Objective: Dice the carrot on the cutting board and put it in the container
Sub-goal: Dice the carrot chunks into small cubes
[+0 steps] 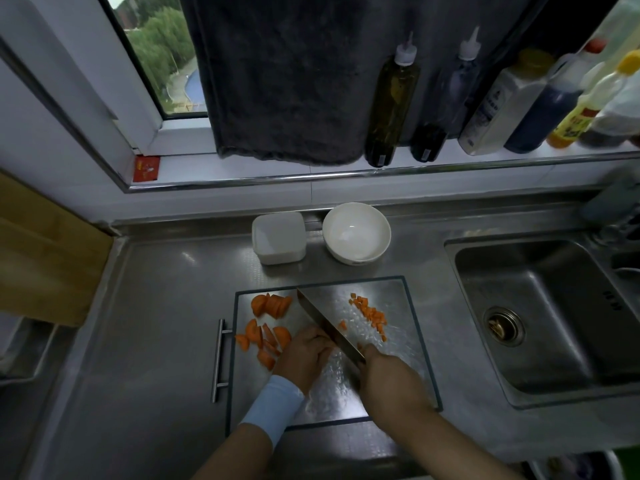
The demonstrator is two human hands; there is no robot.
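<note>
Here the right hand (388, 379) grips the knife (329, 327), its blade beside the left hand (304, 355), which is curled down on the cutting board (398, 341) (what it pins is hidden). Carrot slices (266, 323) lie left, diced carrot (372, 313) right. The container (278, 242) and the bowl (356, 232) hold no carrot.

Head cam, steep look-down, close over cutting board (408, 341), facing window wall.
</note>
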